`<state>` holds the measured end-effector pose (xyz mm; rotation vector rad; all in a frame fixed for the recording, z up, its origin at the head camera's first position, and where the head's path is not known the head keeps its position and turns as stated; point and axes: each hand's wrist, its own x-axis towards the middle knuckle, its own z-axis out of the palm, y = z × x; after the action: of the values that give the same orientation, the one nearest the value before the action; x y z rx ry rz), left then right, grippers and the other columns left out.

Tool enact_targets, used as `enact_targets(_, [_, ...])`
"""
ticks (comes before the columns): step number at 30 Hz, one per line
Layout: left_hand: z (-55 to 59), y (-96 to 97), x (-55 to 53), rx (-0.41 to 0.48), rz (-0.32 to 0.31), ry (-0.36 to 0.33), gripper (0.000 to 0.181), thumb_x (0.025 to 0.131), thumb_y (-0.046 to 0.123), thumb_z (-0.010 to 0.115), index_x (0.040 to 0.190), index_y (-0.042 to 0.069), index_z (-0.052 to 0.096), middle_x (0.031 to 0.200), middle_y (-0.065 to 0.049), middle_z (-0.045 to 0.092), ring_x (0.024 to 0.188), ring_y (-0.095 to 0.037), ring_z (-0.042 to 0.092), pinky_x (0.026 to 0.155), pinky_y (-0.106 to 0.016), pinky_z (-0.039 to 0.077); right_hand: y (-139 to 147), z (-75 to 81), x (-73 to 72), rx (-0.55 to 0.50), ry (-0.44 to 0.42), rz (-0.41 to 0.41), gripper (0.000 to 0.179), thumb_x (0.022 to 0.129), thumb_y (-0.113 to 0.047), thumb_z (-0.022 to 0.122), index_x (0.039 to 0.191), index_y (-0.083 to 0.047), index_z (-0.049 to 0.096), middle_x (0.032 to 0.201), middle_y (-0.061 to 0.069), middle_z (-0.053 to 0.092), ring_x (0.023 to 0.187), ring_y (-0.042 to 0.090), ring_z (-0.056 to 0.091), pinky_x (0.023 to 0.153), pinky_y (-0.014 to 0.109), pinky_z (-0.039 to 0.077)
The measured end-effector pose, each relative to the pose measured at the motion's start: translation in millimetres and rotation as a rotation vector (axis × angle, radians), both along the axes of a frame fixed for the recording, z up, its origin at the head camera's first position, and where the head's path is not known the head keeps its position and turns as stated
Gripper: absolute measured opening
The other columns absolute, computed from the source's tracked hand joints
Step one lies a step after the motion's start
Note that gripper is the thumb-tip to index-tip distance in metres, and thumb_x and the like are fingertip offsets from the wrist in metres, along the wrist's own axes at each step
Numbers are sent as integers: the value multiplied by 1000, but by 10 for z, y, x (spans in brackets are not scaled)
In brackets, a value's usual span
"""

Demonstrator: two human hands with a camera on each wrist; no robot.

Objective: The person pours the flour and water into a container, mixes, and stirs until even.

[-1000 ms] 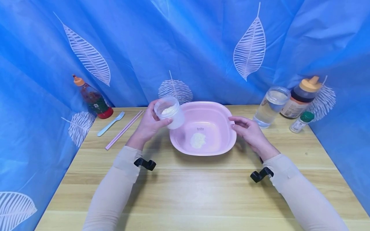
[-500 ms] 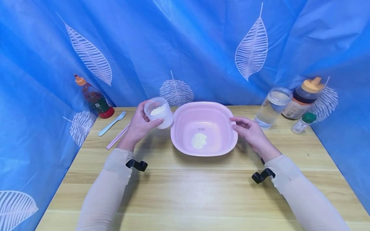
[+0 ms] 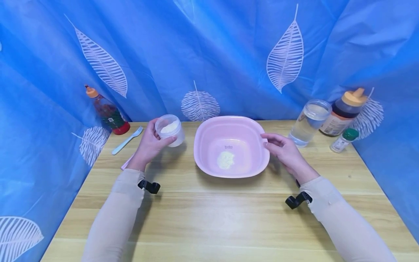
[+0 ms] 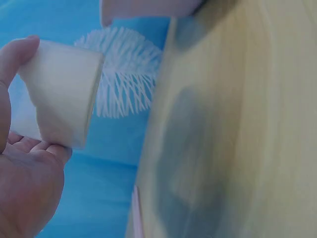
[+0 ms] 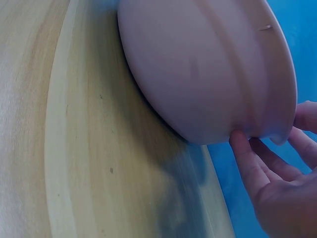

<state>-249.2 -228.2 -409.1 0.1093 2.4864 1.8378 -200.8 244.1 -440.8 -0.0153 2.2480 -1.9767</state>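
Observation:
My left hand (image 3: 151,143) grips a clear plastic jar (image 3: 176,136) of white powder, thumb on the near side and fingers round the other. In the left wrist view the jar (image 4: 64,94) is held above the table, its shadow lying apart on the wood. To its right stands a pink basin (image 3: 209,133) marked "bdo", with a small heap of white powder (image 3: 226,160) on its bottom. At the basin's right rim, my right hand (image 3: 286,153) holds the edge; the right wrist view shows its fingers (image 5: 247,158) against the basin's outer wall (image 5: 193,74).
Behind the left hand are a red sauce bottle (image 3: 111,116), a light blue fork (image 3: 127,141) and pink chopsticks (image 3: 126,163), partly covered by the wrist. On the right stand a tall glass of water (image 3: 304,127), a dark sauce bottle (image 3: 337,118) and a green-capped shaker (image 3: 340,142).
The left hand has carried the jar leftward and slightly down, from over the basin's left rim to beside it. The right hand stays at the basin's rim.

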Motion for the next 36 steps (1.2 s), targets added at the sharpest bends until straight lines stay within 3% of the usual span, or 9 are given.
enact_targets(9, [-232, -151, -141, -68, 26, -51, 100, 92, 22, 88, 166, 4, 23, 170, -18, 39, 159, -33, 39, 134, -51, 31, 10, 12, 11, -1, -17, 3, 51, 108, -21, 67, 153, 0, 55, 127, -10, 67, 112, -2, 69, 97, 16, 59])
enact_targets(18, [-418, -241, -269, -66, 29, -93, 102, 93, 20, 87, 168, 2, 19, 171, -22, 37, 160, -35, 38, 133, -51, 33, 8, 8, 8, -20, -17, 6, 50, 108, -19, 67, 153, 1, 55, 125, -12, 69, 111, -2, 69, 96, 16, 59])
enact_targets(22, [-456, -246, -295, -90, 23, -129, 104, 93, 21, 87, 169, 3, 18, 172, -23, 36, 160, -36, 38, 133, -52, 32, 10, 14, 13, 1, -24, 4, 52, 108, -21, 67, 154, 0, 54, 130, -6, 68, 112, -2, 68, 97, 15, 59])
enact_targets(30, [-465, -214, -317, -81, -3, -149, 104, 95, 19, 85, 172, 11, 16, 175, -16, 32, 165, -32, 30, 136, -50, 27, 11, 29, 31, 19, -34, 6, 55, 109, -23, 66, 156, 1, 52, 148, 17, 60, 113, -3, 67, 98, 14, 58])
enact_targets(36, [-485, -210, -336, -92, 9, -151, 104, 96, 20, 84, 172, 11, 14, 177, -16, 29, 167, -32, 25, 137, -49, 24, 5, 18, 28, 10, -31, 12, 55, 108, -23, 67, 156, 2, 52, 142, 12, 63, 113, -3, 68, 97, 15, 58])
